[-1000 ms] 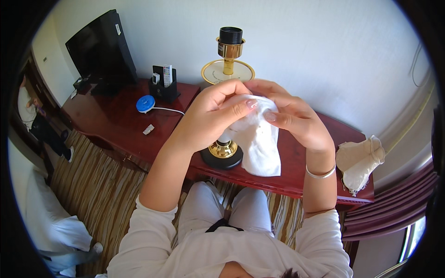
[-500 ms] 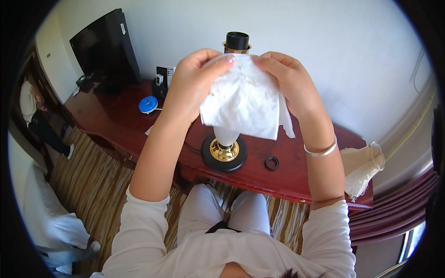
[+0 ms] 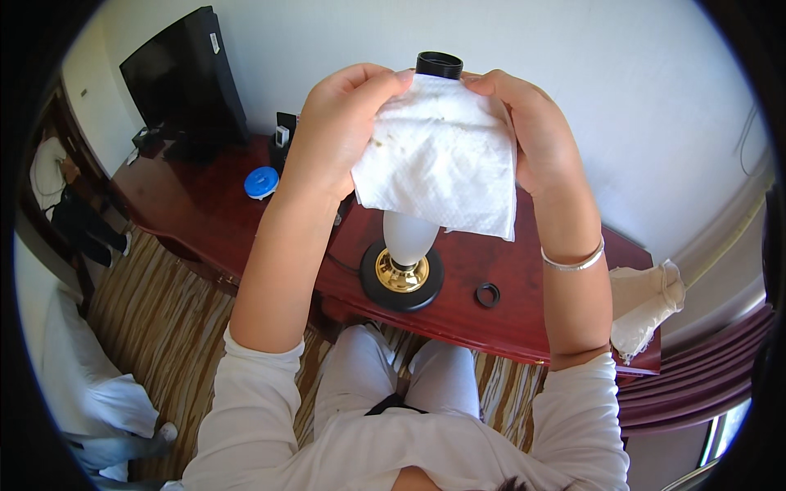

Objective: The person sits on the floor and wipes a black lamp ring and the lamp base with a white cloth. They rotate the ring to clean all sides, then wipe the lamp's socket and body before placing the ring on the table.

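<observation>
My left hand pinches the upper left corner of a white paper towel between thumb and fingers. The upper right corner is gripped by my right hand. Small brownish stains mark the towel, which hangs spread out in front of a table lamp. Above the towel shows the lamp's black threaded socket; below it come the white lamp body and the black round base with a gold dome. The towel hides the lamp's middle. A black ring lies on the desk to the right of the base.
The dark red desk runs along the wall. On its left are a television and a blue-topped round object. A cream cloth item, perhaps a lampshade, lies at the right end. Another person stands far left.
Both hands have risen a little with the towel, and it now hangs flatter. The lamp appears slightly farther right and its socket looks tilted toward me.
</observation>
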Motion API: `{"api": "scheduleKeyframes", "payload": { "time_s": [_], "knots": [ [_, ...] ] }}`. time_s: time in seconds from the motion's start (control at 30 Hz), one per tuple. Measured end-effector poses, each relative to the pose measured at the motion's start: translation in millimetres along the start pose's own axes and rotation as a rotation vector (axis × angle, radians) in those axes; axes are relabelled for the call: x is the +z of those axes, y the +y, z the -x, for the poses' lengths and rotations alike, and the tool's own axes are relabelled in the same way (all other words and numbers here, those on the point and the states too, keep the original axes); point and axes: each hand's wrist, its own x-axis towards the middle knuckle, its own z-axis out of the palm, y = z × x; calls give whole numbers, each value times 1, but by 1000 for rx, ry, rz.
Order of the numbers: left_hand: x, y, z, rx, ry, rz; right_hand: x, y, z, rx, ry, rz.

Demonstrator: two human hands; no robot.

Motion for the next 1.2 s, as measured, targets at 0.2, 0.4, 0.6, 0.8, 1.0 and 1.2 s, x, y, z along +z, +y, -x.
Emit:
{"api": "scheduleKeyframes", "payload": {
  "time_s": [0.2,0.4,0.6,0.8,1.0,1.2],
  "knots": [
    [-8,0,-8,-42,-31,32,-1,1,-3,-15,-18,18],
    [-9,-5,-15,-4,-35,-3,-1,3,-5,-16,-10,24],
    [0,-3,-12,59,-2,-186,-5,5,-8,-70,54,62],
    [0,-9,-13,76,6,-242,-2,5,-9,-68,85,24],
    [-14,0,-24,-43,27,-218,3,4,-5,-97,-38,154],
    [-8,-9,-13,69,-52,-274,-17,15,-16,-102,-49,3]
  ]
}}
